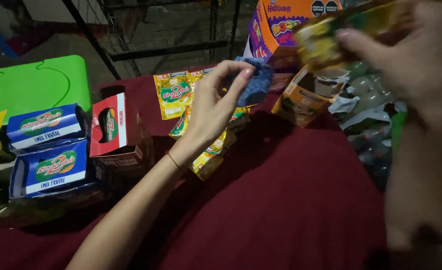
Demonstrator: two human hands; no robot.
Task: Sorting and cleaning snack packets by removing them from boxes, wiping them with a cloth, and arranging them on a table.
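We see our left hand [216, 102] pinching a blue cloth [257, 82] over the red-covered desk [291, 200]; our blurred right hand [411, 55] grips a yellow-green packet [331, 35], partly cut off.

Sachets [173, 94] lie on the cloth [281, 200] right of stacked boxes [48, 150] (two high).

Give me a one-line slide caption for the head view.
Left hand pinches a blue cloth while right hand holds a yellow sachet over a dark red tablecloth.
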